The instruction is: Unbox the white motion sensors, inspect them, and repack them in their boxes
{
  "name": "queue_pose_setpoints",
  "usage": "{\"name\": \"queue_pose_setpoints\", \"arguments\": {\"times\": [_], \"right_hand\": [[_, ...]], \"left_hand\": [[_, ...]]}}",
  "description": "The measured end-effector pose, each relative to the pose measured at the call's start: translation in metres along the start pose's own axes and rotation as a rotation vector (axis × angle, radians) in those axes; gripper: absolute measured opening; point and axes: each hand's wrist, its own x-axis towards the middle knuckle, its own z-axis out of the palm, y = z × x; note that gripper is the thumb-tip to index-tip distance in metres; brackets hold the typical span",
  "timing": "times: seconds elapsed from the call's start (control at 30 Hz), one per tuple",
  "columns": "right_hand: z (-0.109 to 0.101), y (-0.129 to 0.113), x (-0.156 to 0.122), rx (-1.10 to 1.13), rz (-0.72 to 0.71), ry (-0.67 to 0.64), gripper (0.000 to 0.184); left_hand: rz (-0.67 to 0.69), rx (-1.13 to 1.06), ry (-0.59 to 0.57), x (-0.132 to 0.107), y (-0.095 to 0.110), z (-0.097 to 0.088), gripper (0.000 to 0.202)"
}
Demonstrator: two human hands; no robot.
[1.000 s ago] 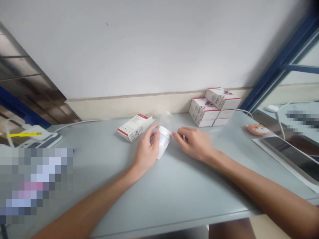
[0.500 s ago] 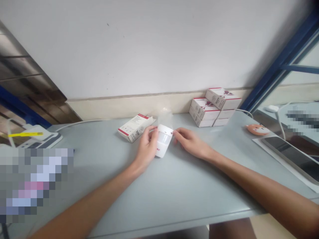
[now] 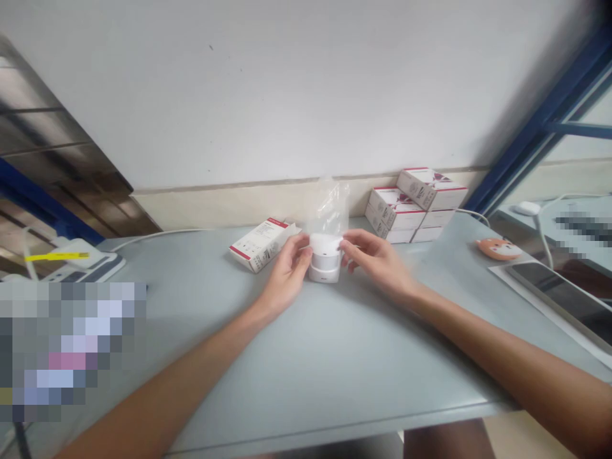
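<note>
My left hand (image 3: 287,274) and my right hand (image 3: 375,258) grip a white plastic device (image 3: 325,271), perhaps a motion sensor, from either side near its top. It stands upright, and I cannot tell whether its base touches the table. Behind it rises a clear plastic bag (image 3: 329,207), its lower end hidden behind the device and my fingers. To the left of my left hand lies a white box with red trim (image 3: 262,245), apart from my fingers.
Several white, red-trimmed boxes (image 3: 406,207) are stacked against the wall on the grey table (image 3: 335,357). Further right are an orange fox-shaped object (image 3: 495,248) and a dark tablet (image 3: 559,299) on a white sheet. A white cable (image 3: 157,236) runs along the back.
The white device has turned upright and moved right, between my hands. The clear bag now stands taller behind it. My right hand has closed in and risen onto the device.
</note>
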Motion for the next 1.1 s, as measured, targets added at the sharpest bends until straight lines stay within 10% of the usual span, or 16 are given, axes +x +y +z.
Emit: {"name": "queue_pose_setpoints", "arguments": {"times": [1.1], "right_hand": [[-0.0015,-0.0005,-0.0012,0.14,0.076,-0.041,0.05]], "left_hand": [[0.094,0.071,-0.08,-0.002,-0.0049,-0.0079,0.039]]}}
